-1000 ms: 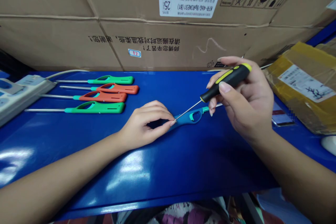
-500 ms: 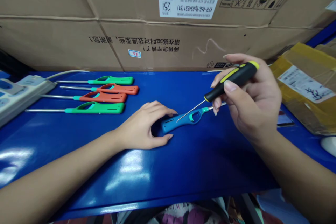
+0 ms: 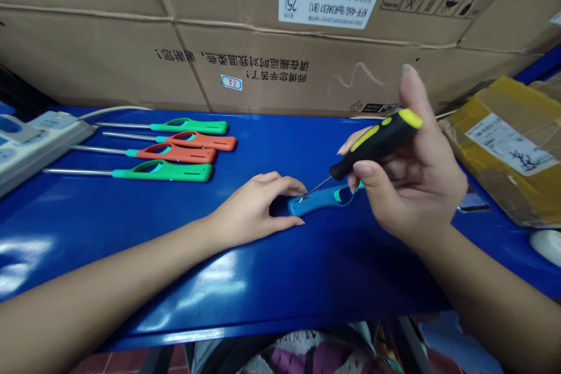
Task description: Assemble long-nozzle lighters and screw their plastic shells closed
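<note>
A blue long-nosed gas lighter (image 3: pixel 322 200) with a turquoise trigger lies flat on the blue table. My left hand (image 3: pixel 258 207) curves round its butt end, thumb on the near side and forefinger on the far side, closed on it. In my right hand (image 3: pixel 423 181) is a black and yellow screwdriver (image 3: pixel 372 145), gripped by thumb and fingers with one finger raised. Its thin shaft slants down to the left, the tip at the slot in the lighter's handle; whether it is inside the slot I cannot tell. My right fingers hide the lighter's nozzle.
On the left lie several lighters, two green ones (image 3: pixel 188 172) and two orange ones (image 3: pixel 193 153), beside a white power strip (image 3: pixel 48 146). A large cardboard box (image 3: pixel 131 64) stands along the back. A yellow-taped parcel (image 3: pixel 495 123) and a white object (image 3: pixel 546 245) are on the right.
The screwdriver has come down so its tip meets the lighter's slot. My left thumb and forefinger have closed in round the lighter's end. One right finger has lifted off the handle.
</note>
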The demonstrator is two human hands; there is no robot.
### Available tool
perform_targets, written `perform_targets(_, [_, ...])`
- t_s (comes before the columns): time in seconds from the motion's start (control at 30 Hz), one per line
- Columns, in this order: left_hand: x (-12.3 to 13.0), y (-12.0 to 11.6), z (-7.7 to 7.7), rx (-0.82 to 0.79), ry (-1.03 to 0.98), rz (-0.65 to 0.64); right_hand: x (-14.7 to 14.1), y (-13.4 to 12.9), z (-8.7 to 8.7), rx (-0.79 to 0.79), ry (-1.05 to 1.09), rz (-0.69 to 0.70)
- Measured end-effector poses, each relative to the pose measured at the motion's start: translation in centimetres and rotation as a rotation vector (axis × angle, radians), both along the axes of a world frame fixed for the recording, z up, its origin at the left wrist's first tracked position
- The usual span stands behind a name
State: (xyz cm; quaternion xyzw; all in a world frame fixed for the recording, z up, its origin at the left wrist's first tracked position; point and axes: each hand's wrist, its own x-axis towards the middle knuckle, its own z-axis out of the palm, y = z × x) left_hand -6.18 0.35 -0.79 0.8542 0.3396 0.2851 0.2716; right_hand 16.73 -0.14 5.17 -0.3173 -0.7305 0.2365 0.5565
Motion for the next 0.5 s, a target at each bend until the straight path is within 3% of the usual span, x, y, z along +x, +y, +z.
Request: perform_targets(0.5, [1.4, -1.1, -0.2, -0.059, -0.049, 0.059, -0.5, 0.1, -0.7, -0.071, -0.026, 0.088])
